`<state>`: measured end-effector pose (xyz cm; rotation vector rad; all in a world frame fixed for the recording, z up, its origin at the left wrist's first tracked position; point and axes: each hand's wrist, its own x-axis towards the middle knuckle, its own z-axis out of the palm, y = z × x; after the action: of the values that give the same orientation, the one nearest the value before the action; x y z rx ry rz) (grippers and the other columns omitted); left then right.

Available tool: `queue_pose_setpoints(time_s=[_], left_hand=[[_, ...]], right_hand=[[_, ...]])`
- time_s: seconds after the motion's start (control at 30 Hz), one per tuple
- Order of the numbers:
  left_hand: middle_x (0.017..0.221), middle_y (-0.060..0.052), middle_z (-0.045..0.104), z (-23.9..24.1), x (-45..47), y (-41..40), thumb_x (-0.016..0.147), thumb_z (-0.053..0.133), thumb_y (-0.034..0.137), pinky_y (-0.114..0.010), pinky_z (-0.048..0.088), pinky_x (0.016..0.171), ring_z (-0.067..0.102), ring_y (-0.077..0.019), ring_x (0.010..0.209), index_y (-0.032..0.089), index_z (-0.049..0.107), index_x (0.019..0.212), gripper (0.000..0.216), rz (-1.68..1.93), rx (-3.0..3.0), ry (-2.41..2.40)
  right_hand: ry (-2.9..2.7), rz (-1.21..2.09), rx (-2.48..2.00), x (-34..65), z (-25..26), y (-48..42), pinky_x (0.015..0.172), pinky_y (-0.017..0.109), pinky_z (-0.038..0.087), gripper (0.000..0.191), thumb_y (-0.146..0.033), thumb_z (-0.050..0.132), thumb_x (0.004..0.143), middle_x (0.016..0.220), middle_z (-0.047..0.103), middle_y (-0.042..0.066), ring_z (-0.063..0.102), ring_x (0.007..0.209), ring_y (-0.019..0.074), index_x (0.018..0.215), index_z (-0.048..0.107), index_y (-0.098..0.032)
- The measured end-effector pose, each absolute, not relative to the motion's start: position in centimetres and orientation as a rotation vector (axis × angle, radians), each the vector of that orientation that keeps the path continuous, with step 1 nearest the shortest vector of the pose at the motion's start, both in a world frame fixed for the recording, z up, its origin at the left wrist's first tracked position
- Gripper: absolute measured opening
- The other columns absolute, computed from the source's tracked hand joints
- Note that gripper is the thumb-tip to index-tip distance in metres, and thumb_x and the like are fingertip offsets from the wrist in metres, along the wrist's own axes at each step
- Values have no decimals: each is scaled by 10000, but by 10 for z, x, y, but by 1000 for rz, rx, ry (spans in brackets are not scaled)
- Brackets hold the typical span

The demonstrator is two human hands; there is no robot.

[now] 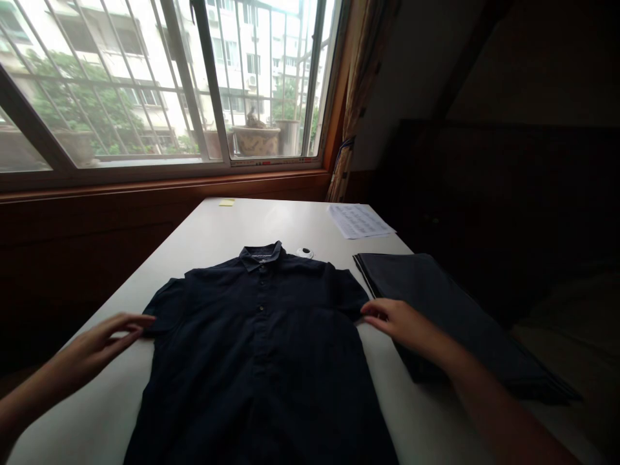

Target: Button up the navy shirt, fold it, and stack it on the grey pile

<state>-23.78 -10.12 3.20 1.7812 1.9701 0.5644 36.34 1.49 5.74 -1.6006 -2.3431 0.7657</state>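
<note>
Across the white table [194,236], a dark buttoned shirt [271,361] lies spread flat, its collar [262,256] at twelve o'clock and its body running down past six. At nine o'clock, the left hand [109,339] reaches the near sleeve, index finger over the cloth and thumb a little apart; whether it pinches the fabric I cannot tell. At three, the right hand [400,323] has curled fingertips at the opposite sleeve's edge, and its grip is likewise unclear. Just past twelve, a small white object with a dark centre [305,252] sits beside the shoulder. Printed sheets [361,221] lie toward one o'clock, a dark layered stack [431,297] between two and three, and a yellow slip [227,202] just before twelve, at the far edge.
</note>
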Motion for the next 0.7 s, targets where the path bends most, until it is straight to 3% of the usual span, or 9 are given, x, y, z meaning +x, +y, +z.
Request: queue_pose_setpoints(time_s=[0.1,0.23,0.33,0.5,0.6,0.7], left_hand=[[1317,-173,581,24,-254,-30,876,464,619,-371,512,958,561,-326,1202,73,569,1298,699,560,1823,2030],[1289,-201,592,10,-253,31,859,499,406,-485,383,1063,502,-369,1262,86,536,1347,585,201,1861,2328],[1205,-192,628,5,-250,55,858,500,354,-494,376,1046,504,-370,1244,77,513,1362,575,159,1825,2370],[1059,-107,649,12,-248,58,855,506,316,-311,459,903,606,-256,1025,69,565,1298,510,190,1828,2278],[1048,-99,607,25,-253,41,912,424,347,-312,451,879,587,-261,1010,35,611,1213,472,227,1826,2301],[1040,-89,574,34,-267,20,934,378,370,-341,457,837,571,-291,1003,25,607,1197,491,237,1728,2414]], right_hand=[[-2347,470,-1695,356,38,77,873,276,487,257,-238,601,881,1095,686,93,659,952,204,1109,700,-172],[-2412,364,-1816,338,24,133,1028,322,409,477,-230,653,872,1328,568,154,585,1163,238,1335,567,-159],[-2443,403,-1852,330,21,152,1065,372,366,559,-239,706,835,1336,568,166,552,1207,272,1361,540,-153],[-2460,538,-1934,333,24,160,856,282,459,360,-194,671,813,1026,709,90,647,980,225,1169,650,-141],[-2448,582,-1986,345,33,156,745,256,457,206,-148,613,801,968,716,96,656,915,223,986,701,-131],[-2426,604,-2031,363,42,150,737,239,455,226,-128,596,793,994,714,83,653,934,214,995,697,-142]])
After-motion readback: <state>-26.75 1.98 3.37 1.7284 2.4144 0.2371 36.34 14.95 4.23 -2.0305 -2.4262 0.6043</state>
